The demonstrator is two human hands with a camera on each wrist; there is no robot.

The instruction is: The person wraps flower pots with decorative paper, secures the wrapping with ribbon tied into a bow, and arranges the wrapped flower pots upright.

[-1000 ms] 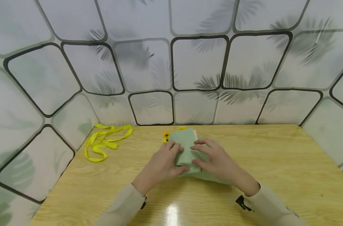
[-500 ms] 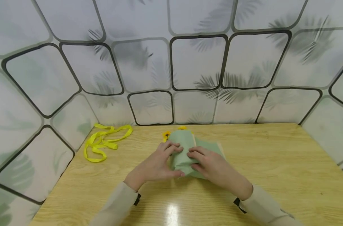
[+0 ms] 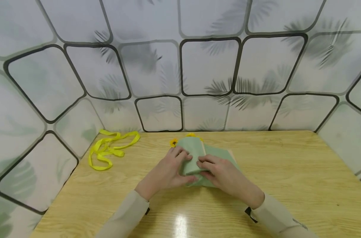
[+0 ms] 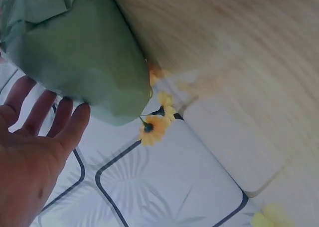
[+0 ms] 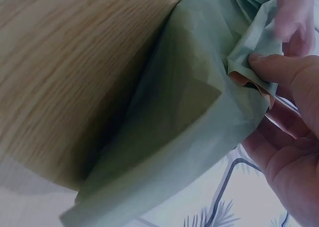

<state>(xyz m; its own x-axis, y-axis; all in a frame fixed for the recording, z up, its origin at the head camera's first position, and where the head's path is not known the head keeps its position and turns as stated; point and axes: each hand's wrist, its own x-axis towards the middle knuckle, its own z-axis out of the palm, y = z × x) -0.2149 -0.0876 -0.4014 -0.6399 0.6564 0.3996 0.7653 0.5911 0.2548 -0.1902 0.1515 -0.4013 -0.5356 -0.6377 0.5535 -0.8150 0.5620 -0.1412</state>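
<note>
Green wrapping paper [image 3: 192, 148] with a pale edge lies on the table in folds, around a small bouquet whose yellow flowers [image 3: 173, 142] peep out at the far end. Its folded flap shows a brownish underside in the right wrist view. My right hand [image 3: 225, 172] pinches the near fold, thumb [image 5: 271, 67] on top and fingers behind. My left hand [image 3: 165, 172] rests at the paper's left side, fingers loosely bent and thumb by the near edge. In the left wrist view, the left fingertips [image 4: 82, 112] lie along the paper [image 4: 89, 62], spread and relaxed; the flowers [image 4: 152, 129] hang past its end.
A tangled yellow ribbon [image 3: 109, 148] lies at the table's back left. Patterned curtain-like sheets [image 3: 210, 66] with dark outlines stand behind and on both sides of the wooden table [image 3: 287, 172].
My right hand has shifted left and inward, now pinching the fold. The paper's right part has come into view, spreading out to the right. My left hand has moved slightly left.
</note>
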